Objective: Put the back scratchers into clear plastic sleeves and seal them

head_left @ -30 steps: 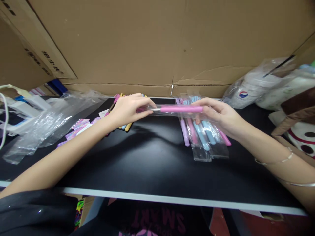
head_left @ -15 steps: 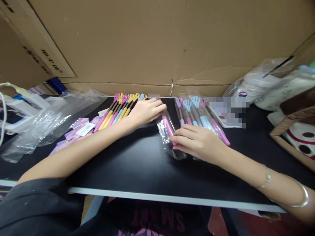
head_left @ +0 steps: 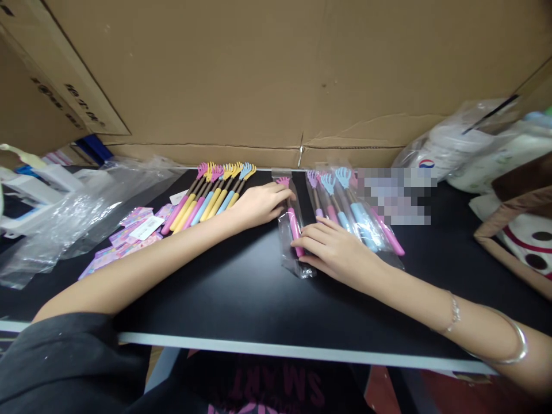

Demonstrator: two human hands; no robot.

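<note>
A pink back scratcher (head_left: pixel 295 227) lies on the black table inside a clear plastic bag (head_left: pixel 287 253), its hand-shaped head pointing away from me. My left hand (head_left: pixel 265 204) grips its shaft just below the head, fingers bent over the bag. Lower down, my right hand (head_left: pixel 334 244) has its fingers closed at the end of the pink handle. Right of it rest several bagged back scratchers (head_left: pixel 360 215) in purple, blue and pink. Unbagged back scratchers (head_left: pixel 211 198) with pink, yellow and blue handles line up left of my left hand.
Purple printed cards (head_left: pixel 116 244) and a white label (head_left: pixel 147 228) lie at left, beside a pile of clear bags (head_left: pixel 81 207). Cardboard (head_left: pixel 241 75) walls the back. A bagged white cup (head_left: pixel 452 146) and a brown-trimmed bag (head_left: pixel 509 213) stand at right.
The bagged pink back scratcher now lies straighter, its head showing above my left hand. My left hand has shifted slightly nearer, and my right hand slightly left.
</note>
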